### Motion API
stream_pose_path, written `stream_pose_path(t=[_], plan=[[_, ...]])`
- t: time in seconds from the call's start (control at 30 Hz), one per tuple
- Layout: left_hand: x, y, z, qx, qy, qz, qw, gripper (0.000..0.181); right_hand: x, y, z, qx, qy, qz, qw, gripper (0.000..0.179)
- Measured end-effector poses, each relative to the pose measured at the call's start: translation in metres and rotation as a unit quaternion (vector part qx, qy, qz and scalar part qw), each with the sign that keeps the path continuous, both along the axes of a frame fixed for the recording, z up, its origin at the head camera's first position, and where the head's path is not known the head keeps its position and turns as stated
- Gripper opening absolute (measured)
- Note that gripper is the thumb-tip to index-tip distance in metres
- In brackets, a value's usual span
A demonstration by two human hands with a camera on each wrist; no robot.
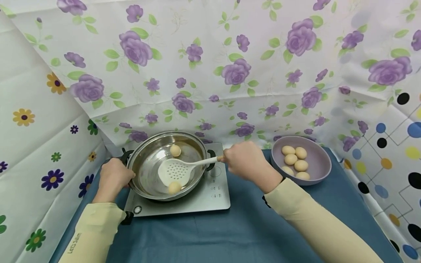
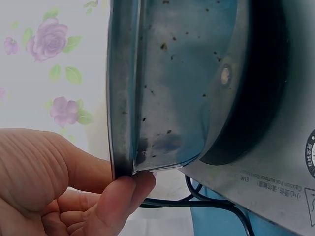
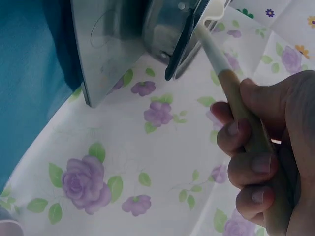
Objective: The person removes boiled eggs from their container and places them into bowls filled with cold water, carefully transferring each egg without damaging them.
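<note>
The left hand (image 1: 113, 177) covers the near-left handle of the pan (image 1: 148, 160). The skimmer (image 1: 175, 171) hides part of the near egg (image 1: 174, 187). The panel print on the cooktop (image 1: 215, 190) is too small to read.

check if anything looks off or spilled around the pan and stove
Nothing spilled. The only oddity: dark specks and scorch marks on the pan's underside in the left wrist view. Two eggs lie in it.

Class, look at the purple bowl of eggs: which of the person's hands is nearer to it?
Right. The right hand, gripping the slotted spoon, is just left of the purple bowl. The left hand holds the pan at its far side.
</note>
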State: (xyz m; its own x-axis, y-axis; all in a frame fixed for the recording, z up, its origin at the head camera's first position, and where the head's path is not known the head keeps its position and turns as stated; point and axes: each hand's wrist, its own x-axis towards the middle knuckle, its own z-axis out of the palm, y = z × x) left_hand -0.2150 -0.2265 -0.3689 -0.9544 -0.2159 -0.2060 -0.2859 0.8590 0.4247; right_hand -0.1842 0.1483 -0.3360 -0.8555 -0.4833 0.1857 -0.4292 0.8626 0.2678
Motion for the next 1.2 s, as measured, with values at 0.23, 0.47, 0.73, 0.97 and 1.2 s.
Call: stream_pose_path(t=[0.23,0.47,0.73,0.97,1.2], plan=[[0.001,0.0,0.001,-0.005,0.0,0.0,1.0,0.022,0.003,-0.008,-0.002,-0.001,-0.029,0.012,0.9995,0.034],[0.001,0.0,0.002,-0.005,0.002,-0.007,1.0,0.022,0.004,-0.019,-0.002,-0.006,-0.065,-0.011,0.9978,0.035],[0.001,0.001,0.0,0.0,0.015,-0.004,0.9999,0.018,0.007,-0.021,-0.002,-0.007,-0.116,-0.025,0.9929,0.031],[0.001,0.001,-0.001,0.002,0.021,0.001,0.9998,0.017,0.005,-0.021,0.002,-0.059,-0.22,-0.054,0.9723,0.022],[0.002,0.001,-0.002,0.005,0.022,0.0,0.9997,0.017,-0.002,-0.018,-0.005,-0.106,-0.258,-0.059,0.9584,0.026]])
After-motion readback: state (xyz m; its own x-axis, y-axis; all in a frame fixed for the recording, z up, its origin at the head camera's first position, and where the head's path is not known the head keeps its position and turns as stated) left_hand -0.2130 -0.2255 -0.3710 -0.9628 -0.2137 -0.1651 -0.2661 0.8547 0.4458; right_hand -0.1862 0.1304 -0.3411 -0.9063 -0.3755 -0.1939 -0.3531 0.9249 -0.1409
